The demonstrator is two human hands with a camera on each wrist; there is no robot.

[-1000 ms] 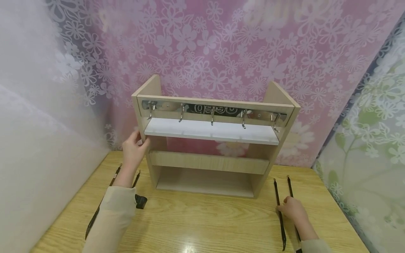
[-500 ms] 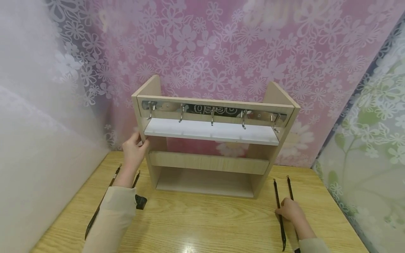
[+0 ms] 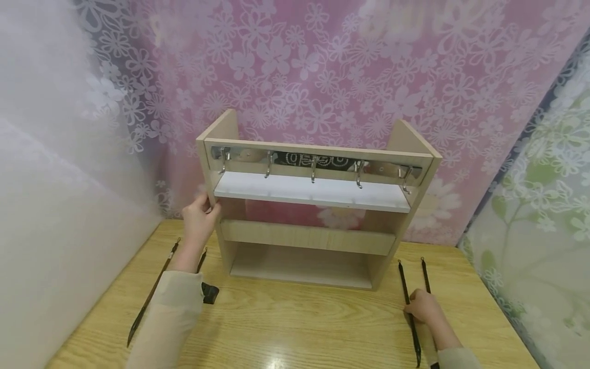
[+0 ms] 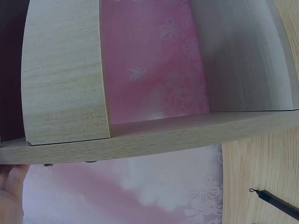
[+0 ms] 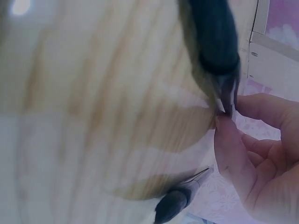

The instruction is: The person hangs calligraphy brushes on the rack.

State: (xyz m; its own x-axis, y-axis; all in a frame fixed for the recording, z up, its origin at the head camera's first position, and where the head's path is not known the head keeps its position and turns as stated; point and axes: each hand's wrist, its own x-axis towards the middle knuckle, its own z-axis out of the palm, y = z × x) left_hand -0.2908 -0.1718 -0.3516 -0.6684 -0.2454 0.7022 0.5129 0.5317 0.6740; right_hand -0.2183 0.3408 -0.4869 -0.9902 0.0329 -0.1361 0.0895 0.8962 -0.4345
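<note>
My left hand [image 3: 198, 218] grips the left side panel of a pale wooden rack [image 3: 304, 238], thumb at its front edge. In the left wrist view only some of its fingers [image 4: 11, 196] show, below the panel. At the right my right hand [image 3: 425, 308] pinches a dark calligraphy brush [image 3: 403, 279], which lies slanted with its hanging loop toward the back and its tip toward me. In the right wrist view thumb and forefinger meet on the brush's narrow shaft [image 5: 227, 88]. A second brush [image 3: 425, 275] lies just right of it, partly covered by this hand.
A row of metal hooks [image 3: 314, 169] lines the rack's upper rail, above a white shelf [image 3: 304, 191]. On the wooden table [image 3: 286, 323], a long brush [image 3: 152, 294] lies at the left. Beside my left sleeve is a brush with a broad dark head [image 3: 210, 293].
The head view has shifted slightly, moving the rack a little to the right in it. Both hands keep nearly the same places, at the panel and on the brush.
</note>
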